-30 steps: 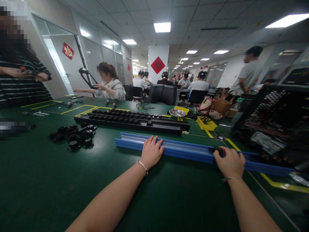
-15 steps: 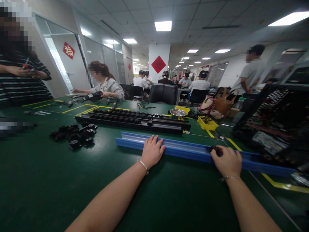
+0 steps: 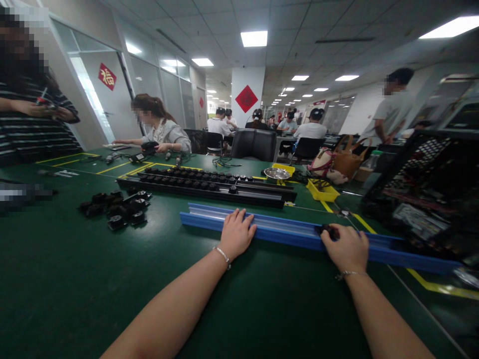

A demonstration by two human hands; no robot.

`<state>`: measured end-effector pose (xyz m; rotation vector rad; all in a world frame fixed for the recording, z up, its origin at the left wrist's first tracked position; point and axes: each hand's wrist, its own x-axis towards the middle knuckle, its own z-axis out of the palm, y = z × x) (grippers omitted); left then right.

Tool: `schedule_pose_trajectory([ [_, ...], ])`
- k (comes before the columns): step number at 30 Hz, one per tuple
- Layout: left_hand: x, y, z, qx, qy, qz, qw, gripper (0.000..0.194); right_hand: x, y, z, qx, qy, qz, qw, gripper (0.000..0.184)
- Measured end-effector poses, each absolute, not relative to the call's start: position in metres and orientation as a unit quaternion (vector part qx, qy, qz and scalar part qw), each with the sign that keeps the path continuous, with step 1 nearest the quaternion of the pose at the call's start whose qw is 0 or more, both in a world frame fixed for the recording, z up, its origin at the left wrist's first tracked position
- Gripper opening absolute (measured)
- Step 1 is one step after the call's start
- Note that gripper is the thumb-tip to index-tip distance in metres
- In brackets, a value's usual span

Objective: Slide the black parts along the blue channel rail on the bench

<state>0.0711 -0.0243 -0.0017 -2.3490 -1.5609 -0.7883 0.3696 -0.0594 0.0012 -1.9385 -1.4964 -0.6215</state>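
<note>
A long blue channel rail [image 3: 288, 230] lies across the green table before me. My left hand [image 3: 238, 231] rests on its left half, fingers stretched over the near wall and into the channel. Further right, my right hand [image 3: 347, 247] grips a small black part [image 3: 330, 231] in the channel, with its fingers curled round it; they hide much of the part. Behind the blue rail lie black rails [image 3: 258, 197] bearing rows of small black parts. A loose pile of similar black parts [image 3: 117, 209] sits on the table to the left.
A metal bowl [image 3: 277, 173] and a yellow tray [image 3: 322, 190] stand behind the rail. At the right is a black open-framed machine [image 3: 422, 199], close to the rail's end. A co-worker [image 3: 160, 127] sits across the table; another person [image 3: 33, 114] stands at the left.
My right hand has slid a little to the left along the blue rail with the black part. My left hand has stayed in place. The seated co-worker's hand has shifted slightly.
</note>
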Motion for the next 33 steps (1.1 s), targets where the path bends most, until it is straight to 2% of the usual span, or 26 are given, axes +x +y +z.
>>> schedule_pose_trajectory([
  [33,0.072,-0.025,-0.001,-0.798,-0.531,-0.267,0.102,0.042,0.332,-0.056,0.006,-0.712,-0.607,-0.189,0.298,0.035],
])
